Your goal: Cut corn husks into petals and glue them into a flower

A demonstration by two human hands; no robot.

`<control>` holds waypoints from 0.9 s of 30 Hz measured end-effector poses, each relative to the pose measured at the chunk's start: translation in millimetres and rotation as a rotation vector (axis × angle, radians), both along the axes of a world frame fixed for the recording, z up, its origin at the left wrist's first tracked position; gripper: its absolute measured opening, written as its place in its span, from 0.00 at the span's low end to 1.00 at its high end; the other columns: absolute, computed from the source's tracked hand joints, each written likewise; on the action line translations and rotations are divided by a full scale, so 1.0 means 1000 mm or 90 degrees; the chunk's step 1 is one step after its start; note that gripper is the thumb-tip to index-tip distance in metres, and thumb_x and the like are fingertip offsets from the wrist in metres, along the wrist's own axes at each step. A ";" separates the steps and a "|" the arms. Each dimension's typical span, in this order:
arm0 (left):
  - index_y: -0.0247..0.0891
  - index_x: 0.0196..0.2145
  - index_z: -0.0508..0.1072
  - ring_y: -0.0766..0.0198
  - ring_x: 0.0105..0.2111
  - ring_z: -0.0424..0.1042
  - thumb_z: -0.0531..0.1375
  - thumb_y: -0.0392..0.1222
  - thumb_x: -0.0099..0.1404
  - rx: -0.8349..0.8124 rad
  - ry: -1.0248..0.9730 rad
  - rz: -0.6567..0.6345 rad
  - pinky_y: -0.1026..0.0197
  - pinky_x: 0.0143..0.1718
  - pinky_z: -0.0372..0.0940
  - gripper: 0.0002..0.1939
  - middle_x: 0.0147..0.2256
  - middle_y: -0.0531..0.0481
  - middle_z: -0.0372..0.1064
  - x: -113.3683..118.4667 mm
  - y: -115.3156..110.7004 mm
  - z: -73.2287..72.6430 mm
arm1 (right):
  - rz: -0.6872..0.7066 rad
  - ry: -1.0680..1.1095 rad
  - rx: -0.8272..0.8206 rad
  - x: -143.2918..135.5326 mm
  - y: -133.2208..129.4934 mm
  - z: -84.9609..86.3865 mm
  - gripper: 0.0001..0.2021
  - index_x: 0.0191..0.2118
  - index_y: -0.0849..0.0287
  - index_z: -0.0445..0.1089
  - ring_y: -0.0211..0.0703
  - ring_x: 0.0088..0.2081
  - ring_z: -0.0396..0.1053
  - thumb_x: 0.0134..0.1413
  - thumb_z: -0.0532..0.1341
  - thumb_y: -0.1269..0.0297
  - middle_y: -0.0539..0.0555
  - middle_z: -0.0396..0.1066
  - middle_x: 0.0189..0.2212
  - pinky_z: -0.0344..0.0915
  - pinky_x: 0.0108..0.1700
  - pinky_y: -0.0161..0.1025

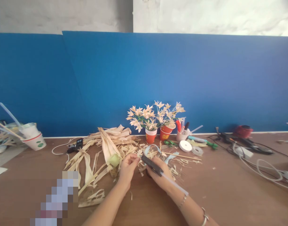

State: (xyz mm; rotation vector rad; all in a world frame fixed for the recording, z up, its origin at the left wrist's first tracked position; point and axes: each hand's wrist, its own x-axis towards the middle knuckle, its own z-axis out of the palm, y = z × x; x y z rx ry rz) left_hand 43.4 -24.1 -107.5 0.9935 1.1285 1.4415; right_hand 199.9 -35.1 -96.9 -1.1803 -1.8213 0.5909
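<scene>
My right hand (163, 176) is wrapped round a black hot glue gun (150, 164), and a translucent glue stick (175, 184) juts from its rear end. The gun's nozzle points left, close to the fingertips of my left hand (127, 169). Thumb and fingers of that left hand are pinched together; whatever lies between them is too small to make out. Dried corn husks (109, 142) spread out beyond and left of my hands. Husk scraps (175, 171) and a pale blue ribbon (152, 149) lie beyond the gun.
Behind stand husk flowers (147, 114) in red paper cups (150, 137), beside a pen cup (181, 136). White tape rolls (185, 146) lie right of them. Cables (259, 166) and a power strip (247, 144) are far right; a white cup (35, 142) leans far left.
</scene>
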 end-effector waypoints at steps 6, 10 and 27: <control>0.38 0.27 0.70 0.71 0.20 0.59 0.65 0.48 0.49 0.006 -0.001 -0.003 0.68 0.24 0.54 0.12 0.23 0.56 0.64 0.000 0.000 0.000 | 0.007 0.001 0.015 0.000 0.001 0.000 0.09 0.22 0.57 0.59 0.40 0.26 0.63 0.50 0.57 0.68 0.49 0.61 0.22 0.60 0.30 0.35; 0.37 0.26 0.70 0.69 0.23 0.61 0.65 0.48 0.49 0.013 0.004 0.003 0.67 0.26 0.56 0.13 0.24 0.55 0.65 0.000 0.000 0.000 | 0.005 -0.011 0.019 0.000 0.001 -0.002 0.09 0.21 0.57 0.59 0.39 0.26 0.64 0.49 0.57 0.69 0.49 0.61 0.22 0.60 0.29 0.34; 0.36 0.27 0.69 0.70 0.23 0.59 0.64 0.47 0.50 0.012 0.012 -0.001 0.66 0.27 0.55 0.11 0.29 0.53 0.67 0.001 0.000 0.002 | 0.006 -0.025 0.036 0.001 0.005 -0.009 0.08 0.22 0.58 0.58 0.38 0.26 0.64 0.48 0.56 0.71 0.49 0.61 0.23 0.60 0.30 0.33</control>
